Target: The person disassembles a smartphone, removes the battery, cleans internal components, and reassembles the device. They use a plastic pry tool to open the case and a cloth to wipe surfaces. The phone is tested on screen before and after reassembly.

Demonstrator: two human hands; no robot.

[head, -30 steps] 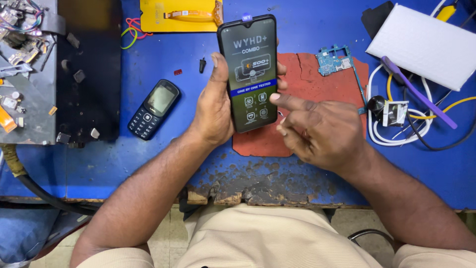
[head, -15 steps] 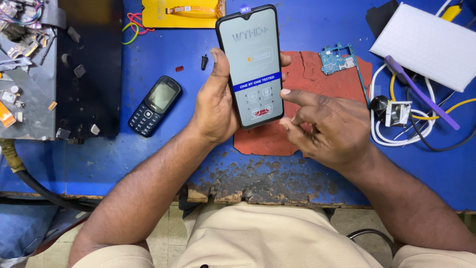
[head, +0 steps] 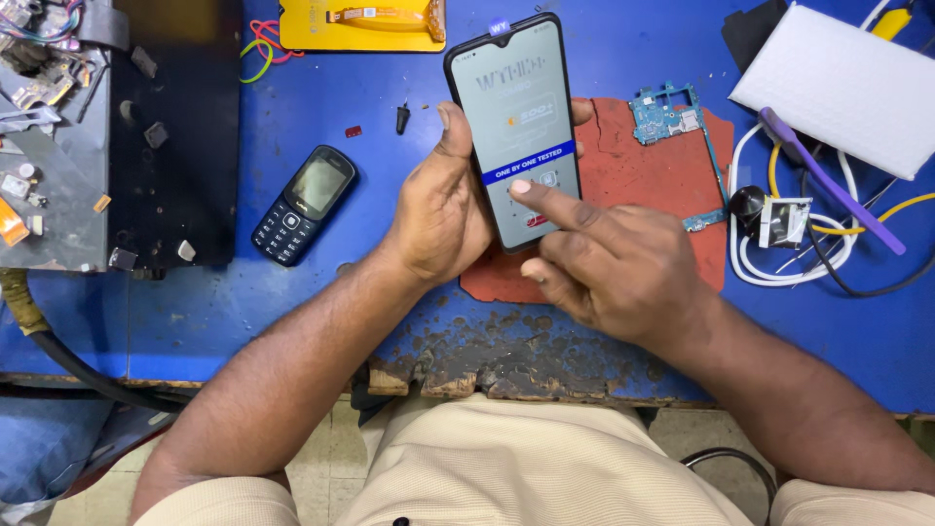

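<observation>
Seen from my remote post through the head camera: the left hand [head: 443,219] is clamped around a smartphone [head: 514,127], thumb pressed on the phone's left edge and fingertips wrapping its right edge, holding it screen-up above a blue table [head: 243,302]. The phone's long axis runs nearly straight away from the body, its top end tipped slightly left, its lit screen showing a pale menu with a blue band across the middle.

The right hand [head: 614,268] holds nothing; its fingers are curled loosely under, and only the forefinger is stretched out, its tip touching the lower half of the screen just below the blue band. That hand lies below and to the right of the phone, so its forefinger reaches up and leftward onto the glass. I judge the right hand the one doing the pressing, the left the steady grip.

Beneath the phone and to its right lies a red mat [head: 662,185], with a bare blue circuit board [head: 672,112] on the mat's upper part. Left of the phone, well apart, a dark keypad phone [head: 304,205] rests flat on the table. Above the phone sits a yellow tray [head: 360,24]. Far right of the phone are a white padded envelope [head: 838,83], a purple tool [head: 828,180] and coiled white cable [head: 750,263].
</observation>
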